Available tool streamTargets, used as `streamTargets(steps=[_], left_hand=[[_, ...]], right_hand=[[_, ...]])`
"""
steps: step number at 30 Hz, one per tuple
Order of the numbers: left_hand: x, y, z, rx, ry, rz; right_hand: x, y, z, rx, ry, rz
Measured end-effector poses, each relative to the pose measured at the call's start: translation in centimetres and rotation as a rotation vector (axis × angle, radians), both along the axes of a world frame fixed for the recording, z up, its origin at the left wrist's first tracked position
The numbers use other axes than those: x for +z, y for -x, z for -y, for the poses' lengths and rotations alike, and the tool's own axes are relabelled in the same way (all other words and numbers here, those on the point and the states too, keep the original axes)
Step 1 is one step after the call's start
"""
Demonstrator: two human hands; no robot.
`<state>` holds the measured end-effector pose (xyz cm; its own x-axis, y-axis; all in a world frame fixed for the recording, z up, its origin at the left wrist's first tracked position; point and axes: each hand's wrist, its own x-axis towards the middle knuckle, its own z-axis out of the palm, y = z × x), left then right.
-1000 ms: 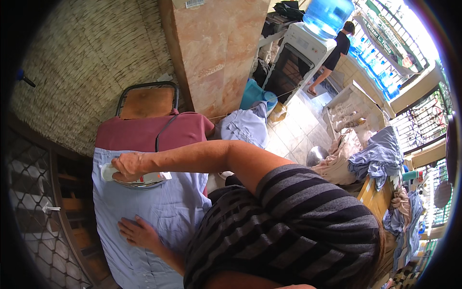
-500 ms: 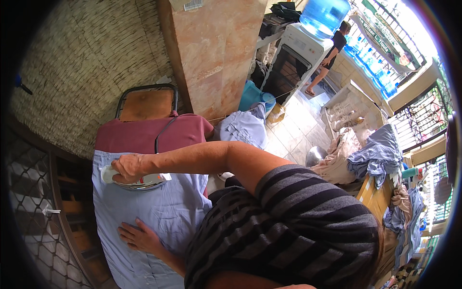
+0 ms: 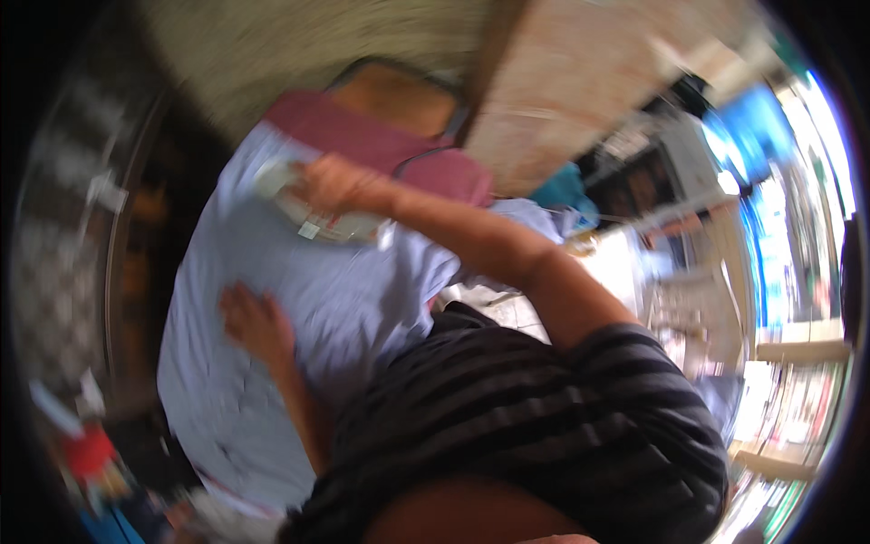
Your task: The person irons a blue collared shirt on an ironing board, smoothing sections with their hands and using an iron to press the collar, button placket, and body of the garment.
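Note:
A pale blue garment [image 3: 236,390] lies spread over a padded surface, whose maroon cover [image 3: 313,122] shows at the far end. My right hand [image 3: 340,186] is closed around the handle of a white clothes iron [image 3: 331,228], which rests on the cloth near that maroon end. A dark cord [image 3: 421,156] runs over the cover beyond my wrist. Lower on the garment, my left hand [image 3: 260,326] lies flat with its fingers a little apart, touching the fabric and holding nothing. Motion blurs the picture, so the iron's soleplate cannot be made out.
A black-framed chair with a brown panel [image 3: 390,98] stands at the far end, beside a stone-faced pillar [image 3: 566,82]. Back right are a water dispenser [image 3: 684,163] and its blue bottle [image 3: 752,136]. A lattice gate [image 3: 68,254] edges the left; a red item [image 3: 88,451] sits lower left.
The whole view has swung round, shifting the garment and both hands within it, and it is now blurred. My right hand still grips the iron; my left still lies flat on the cloth.

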<state>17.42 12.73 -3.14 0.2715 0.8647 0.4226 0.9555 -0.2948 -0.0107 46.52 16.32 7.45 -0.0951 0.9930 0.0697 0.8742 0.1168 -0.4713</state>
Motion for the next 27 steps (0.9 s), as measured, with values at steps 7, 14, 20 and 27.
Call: streamTargets(steps=[7,14,20,27], left_hand=[[2.5,0.6,1.0,0.072,0.062,0.118],[2.8,1.2,2.2,0.106,0.066,0.182],[3.3,0.6,2.0,0.094,0.07,0.197],[3.7,0.6,2.1,0.1,0.097,0.215]], right_hand=[[0.4,-0.8,2.2,0.173,-0.354,-0.047],[1.5,-2.3,4.3,0.322,-0.119,0.123],[2.0,-1.9,0.7,0.563,-0.594,0.423],[3.7,-4.5,5.4,0.597,-0.655,0.431]])
